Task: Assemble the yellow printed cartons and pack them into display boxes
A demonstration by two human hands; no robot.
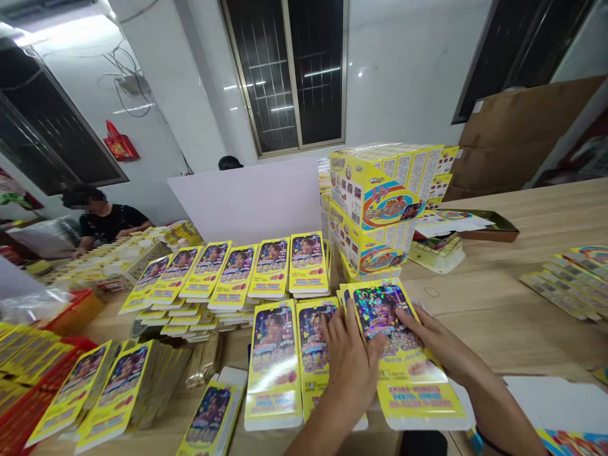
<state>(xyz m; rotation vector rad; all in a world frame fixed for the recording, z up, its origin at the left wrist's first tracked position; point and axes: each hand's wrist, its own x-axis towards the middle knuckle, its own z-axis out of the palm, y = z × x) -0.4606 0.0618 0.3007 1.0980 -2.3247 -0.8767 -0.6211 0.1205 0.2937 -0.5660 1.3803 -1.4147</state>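
Yellow card packs fill the near edge of the wooden table (522,304), and the one under both hands is a holographic-fronted pack (403,354) lying flat on top of a small pile of the same. The right hand (439,345) rests on its right side, fingers spread and flat over the shiny picture panel, the thumb out of sight; it presses rather than grasps. The left hand (351,361) lies across the pack's left edge with its fingers extended and close together, palm down, overlapping onto the neighbouring pack (314,354). Whether either hand has a finger curled under an edge I cannot tell from this angle.

Just left of that sits another pile of packs (274,364), face up, touching its neighbour. Farther back, toward the middle of the table, a fanned row of packs (228,269) runs in overlapping stacks. Behind the held pack, stacked yellow display boxes (380,209) stand two or three high. At the near left corner more packs lean in red baskets (28,392), and a single pack (209,418) lies flat by the near edge. Along the right edge a spread of card strips (565,282) lies well apart from the hands. A white board (247,199) stands upright at the far edge, and a co-worker in a black shirt (107,218) sits at the far left.
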